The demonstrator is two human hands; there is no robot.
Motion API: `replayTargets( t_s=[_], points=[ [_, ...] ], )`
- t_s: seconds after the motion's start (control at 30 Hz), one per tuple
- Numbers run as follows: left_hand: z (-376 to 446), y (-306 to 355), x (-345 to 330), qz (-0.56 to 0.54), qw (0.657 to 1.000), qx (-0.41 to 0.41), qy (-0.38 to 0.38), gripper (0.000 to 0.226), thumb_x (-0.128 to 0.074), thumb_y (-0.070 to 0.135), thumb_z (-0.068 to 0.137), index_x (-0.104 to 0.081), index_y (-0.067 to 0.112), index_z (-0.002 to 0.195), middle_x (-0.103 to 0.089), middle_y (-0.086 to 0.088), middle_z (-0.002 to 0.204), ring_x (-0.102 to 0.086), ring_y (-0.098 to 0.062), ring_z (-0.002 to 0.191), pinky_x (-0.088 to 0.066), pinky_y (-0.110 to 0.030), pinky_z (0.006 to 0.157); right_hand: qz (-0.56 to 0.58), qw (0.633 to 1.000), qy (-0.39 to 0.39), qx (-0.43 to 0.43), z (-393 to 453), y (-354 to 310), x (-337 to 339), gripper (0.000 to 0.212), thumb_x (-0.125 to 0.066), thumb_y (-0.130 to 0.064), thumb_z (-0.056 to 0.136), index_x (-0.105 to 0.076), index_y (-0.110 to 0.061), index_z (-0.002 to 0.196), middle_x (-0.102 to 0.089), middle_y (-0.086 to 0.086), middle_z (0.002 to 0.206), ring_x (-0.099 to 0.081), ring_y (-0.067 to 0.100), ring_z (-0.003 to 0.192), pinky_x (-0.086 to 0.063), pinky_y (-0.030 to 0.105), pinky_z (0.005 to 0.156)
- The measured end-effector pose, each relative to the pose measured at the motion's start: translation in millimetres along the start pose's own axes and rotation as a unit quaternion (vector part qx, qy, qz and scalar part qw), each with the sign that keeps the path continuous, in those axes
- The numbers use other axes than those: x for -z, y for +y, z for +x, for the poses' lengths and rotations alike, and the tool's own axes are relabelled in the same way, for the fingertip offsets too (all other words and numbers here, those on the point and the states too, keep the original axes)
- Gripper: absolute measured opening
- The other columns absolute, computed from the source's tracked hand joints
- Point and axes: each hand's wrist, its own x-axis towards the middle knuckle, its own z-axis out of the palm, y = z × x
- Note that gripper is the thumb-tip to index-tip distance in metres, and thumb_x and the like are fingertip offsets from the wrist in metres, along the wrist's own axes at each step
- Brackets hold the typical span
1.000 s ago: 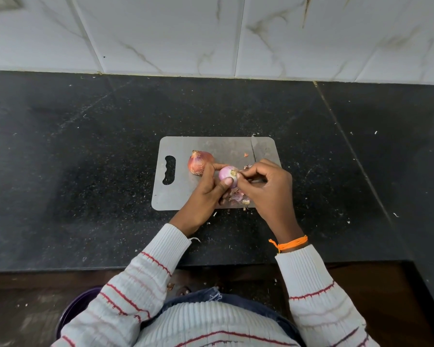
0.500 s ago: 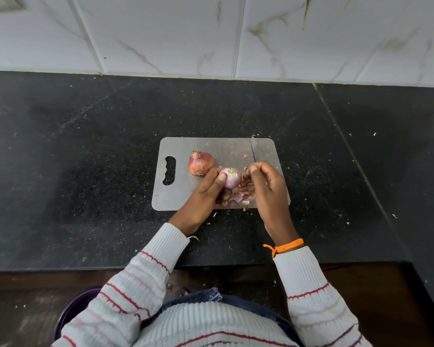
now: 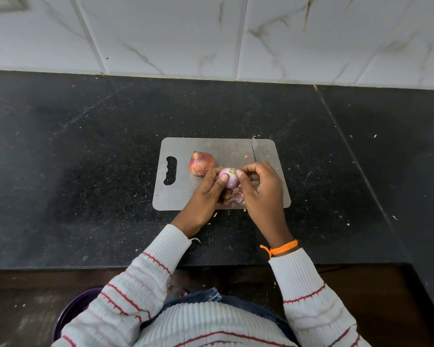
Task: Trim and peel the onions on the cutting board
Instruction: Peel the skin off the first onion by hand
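Two onions were on the board (image 3: 181, 196), one whole, one nearly bare. Leftmost, the board's handle slot sat clear of the work, so the long side ran left-right across the dark counter (image 3: 85, 171). Next, the unpeeled onion (image 3: 201, 163) rested on the board just left of the hands, skin on, its pointed tip aimed up and left, long axis tilted that way; likely parked there to wait its turn. The left hand (image 3: 206, 194) gripped the peeled onion (image 3: 229, 177) from the left, thumb and fingers curled round it, holding it just above the board, probably to steady it. That onion showed pale purple flesh, its trimmed brownish end pointing up and away from the person, axis roughly upright. The right hand (image 3: 261, 189) pinched at that top end with curled fingertips, seemingly picking off the last skin or root bit; exactly what it pinched was too small to tell. Peels (image 3: 237, 196) lay on the board under the hands, dropped where they came off. Far right, a knife (image 3: 257, 151) lay on the board, blade pointing away, partly hidden by the right hand, kept near for trimming.
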Motion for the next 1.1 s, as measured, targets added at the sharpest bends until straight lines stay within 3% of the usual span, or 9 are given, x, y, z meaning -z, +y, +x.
replayTargets(
  t_s=[0.07, 0.2, 0.33, 0.47, 0.53, 0.63, 0.8, 0.97, 1.1],
  points=[
    [0.9, -0.9, 0.7, -0.019, 1.000, 0.013, 0.002, 0.033, -0.032, 0.027, 0.101, -0.045, 0.005, 0.122, -0.055, -0.001, 0.089, -0.058, -0.003, 0.074, -0.049, -0.017, 0.065, -0.010, 1.000, -0.004, -0.004, 1.1, 3.3, -0.8, 0.004, -0.060, -0.008, 0.089, -0.061, -0.004, 0.087, -0.053, -0.003, 0.085, -0.050, -0.001, 0.075, -0.039, 0.005, 0.066],
    [3.7, -1.3, 0.3, -0.077, 0.997, 0.022, 0.005, 0.044, -0.031, 0.036, 0.096, -0.049, 0.004, 0.120, -0.057, 0.007, 0.072, -0.055, 0.000, 0.064, -0.046, -0.019, 0.064, -0.029, 0.999, 0.008, -0.016, 3.7, 18.3, 3.4, 0.003, -0.063, -0.006, 0.086, -0.061, -0.005, 0.087, -0.058, 0.002, 0.087, -0.055, 0.010, 0.076, -0.044, 0.011, 0.066],
    [6.4, -1.5, 0.8, -0.102, 0.994, 0.044, -0.001, 0.051, -0.031, 0.043, 0.092, -0.054, 0.007, 0.119, -0.068, -0.006, 0.100, -0.065, -0.012, 0.090, -0.052, -0.020, 0.073, -0.001, 0.999, 0.022, -0.044, 3.1, 19.9, 7.8, 0.011, -0.069, -0.003, 0.080, -0.063, -0.010, 0.087, -0.062, 0.000, 0.083, -0.059, 0.005, 0.076, -0.046, 0.010, 0.066],
    [7.2, 0.8, -1.9, -0.121, 0.991, 0.059, 0.010, 0.039, -0.029, 0.031, 0.100, -0.058, 0.007, 0.107, -0.068, 0.001, 0.082, -0.062, -0.006, 0.073, -0.051, -0.017, 0.068, 0.064, 0.998, -0.013, 0.005, 3.7, 7.1, 10.6, 0.011, -0.060, 0.000, 0.082, -0.065, -0.008, 0.087, -0.062, 0.001, 0.091, -0.060, 0.007, 0.090, -0.050, 0.018, 0.077],
    [7.7, 2.2, -1.2, -0.135, 0.989, 0.067, 0.011, 0.038, -0.031, 0.028, 0.101, -0.057, 0.002, 0.109, -0.064, -0.005, 0.083, -0.061, -0.008, 0.070, -0.055, -0.023, 0.071, 0.097, 0.995, -0.032, 0.021, 3.5, 1.9, 10.8, 0.009, -0.060, -0.005, 0.081, -0.067, -0.006, 0.088, -0.060, 0.000, 0.095, -0.060, 0.006, 0.094, -0.051, 0.018, 0.079],
    [7.6, 3.7, 0.4, -0.144, 0.987, 0.074, -0.001, 0.038, -0.034, 0.030, 0.101, -0.056, 0.003, 0.116, -0.062, -0.012, 0.084, -0.062, -0.011, 0.066, -0.053, -0.046, 0.085, 0.099, 0.994, -0.041, 0.029, 3.2, -1.2, 9.8, 0.008, -0.065, -0.008, 0.080, -0.067, -0.006, 0.087, -0.062, 0.000, 0.090, -0.061, 0.006, 0.086, -0.051, 0.015, 0.073],
    [5.7, 3.7, -0.9, -0.127, 0.990, 0.062, 0.017, 0.033, -0.036, 0.028, 0.099, -0.059, 0.004, 0.107, -0.066, -0.002, 0.076, -0.062, -0.006, 0.063, -0.055, -0.023, 0.065, 0.091, 0.996, -0.018, 0.014, 2.4, 0.3, 7.0, 0.006, -0.071, -0.009, 0.078, -0.066, -0.007, 0.082, -0.062, -0.001, 0.083, -0.061, 0.007, 0.079, -0.055, 0.023, 0.069],
    [5.6, 0.9, 0.3, -0.086, 0.995, 0.039, 0.033, 0.042, -0.042, 0.031, 0.094, -0.057, -0.003, 0.115, -0.062, -0.022, 0.102, -0.062, -0.020, 0.085, -0.054, -0.026, 0.075, 0.053, 0.998, -0.005, 0.027, 0.5, 0.0, 5.6, 0.014, -0.076, -0.012, 0.074, -0.065, -0.007, 0.080, -0.059, -0.004, 0.078, -0.056, -0.004, 0.077, -0.043, 0.005, 0.066],
    [5.8, 1.1, 2.7, -0.039, 0.999, 0.011, 0.028, 0.028, -0.039, 0.017, 0.099, -0.059, 0.004, 0.113, -0.064, -0.013, 0.104, -0.062, -0.017, 0.093, -0.053, -0.022, 0.077, 0.060, 0.998, -0.008, 0.010, 0.6, 1.9, 6.9, 0.016, -0.080, -0.014, 0.072, -0.066, -0.007, 0.078, -0.060, -0.006, 0.074, -0.058, -0.003, 0.075, -0.043, 0.005, 0.064]
  ],
)
